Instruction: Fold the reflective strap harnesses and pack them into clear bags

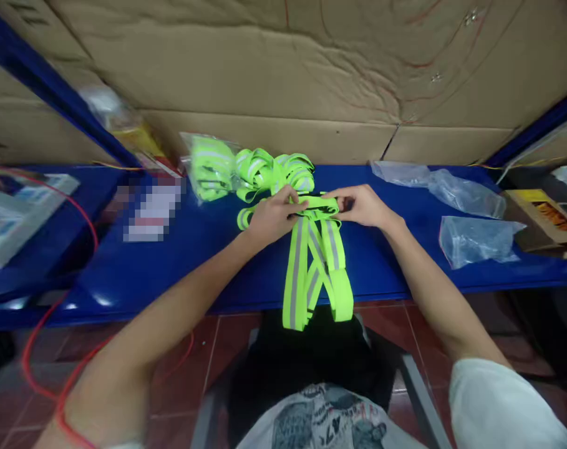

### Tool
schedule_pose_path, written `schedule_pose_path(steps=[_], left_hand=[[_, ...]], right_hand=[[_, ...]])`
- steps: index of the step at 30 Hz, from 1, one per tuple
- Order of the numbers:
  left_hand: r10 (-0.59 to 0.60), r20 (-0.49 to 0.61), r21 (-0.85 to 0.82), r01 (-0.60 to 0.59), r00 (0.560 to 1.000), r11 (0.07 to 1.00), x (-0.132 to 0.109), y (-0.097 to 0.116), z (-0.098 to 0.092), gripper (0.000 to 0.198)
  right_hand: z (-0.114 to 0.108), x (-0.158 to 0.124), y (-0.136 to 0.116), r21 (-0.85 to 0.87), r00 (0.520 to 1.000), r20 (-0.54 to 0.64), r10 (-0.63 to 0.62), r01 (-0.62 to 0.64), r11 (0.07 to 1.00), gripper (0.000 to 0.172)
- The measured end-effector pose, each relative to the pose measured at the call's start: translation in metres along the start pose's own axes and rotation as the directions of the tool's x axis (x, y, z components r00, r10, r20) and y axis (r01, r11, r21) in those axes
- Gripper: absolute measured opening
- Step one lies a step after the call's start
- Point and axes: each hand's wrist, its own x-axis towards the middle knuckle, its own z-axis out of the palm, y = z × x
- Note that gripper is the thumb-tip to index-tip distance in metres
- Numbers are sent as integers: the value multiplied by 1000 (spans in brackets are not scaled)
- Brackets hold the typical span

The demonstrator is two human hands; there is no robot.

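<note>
A neon-green reflective strap vest point(317, 262) with grey stripes lies on the blue shelf point(171, 262), its loops hanging over the front edge. My left hand point(274, 215) is closed on its top end from the left. My right hand point(360, 206) pinches the same top band from the right. Just behind my hands sits a loose pile of more green reflective straps point(269, 168), and to its left a clear bag holding folded green straps point(211, 165).
Empty clear plastic bags point(473, 240) point(445, 187) lie on the shelf to the right. A cardboard wall point(287, 68) closes the back. An open box point(542, 218) stands at far right, white packets point(16, 212) at far left. A red cable point(53, 349) loops at the lower left.
</note>
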Motion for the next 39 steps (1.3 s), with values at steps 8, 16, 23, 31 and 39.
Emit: schedule_pose_path(steps=[8, 16, 23, 31, 39], left_hand=[[31, 56, -171, -21, 998, 985, 4, -5, -4, 37], [30, 37, -436, -11, 999, 900, 6, -2, -18, 14], [-175, 33, -499, 168, 984, 850, 10, -3, -8, 61], [-227, 42, -283, 230, 973, 931, 9, -4, -11, 27], [-272, -26, -304, 251, 962, 919, 9, 5, -6, 23]], right_hand=[[2, 1, -1, -108, 991, 21, 129, -126, 986, 63], [3, 1, -2, -18, 996, 5, -93, 93, 996, 50], [14, 3, -7, -73, 988, -70, -139, 134, 988, 36], [25, 4, -5, -54, 973, -227, -41, 30, 998, 45], [15, 2, -18, 437, 985, 67, 160, -173, 883, 58]])
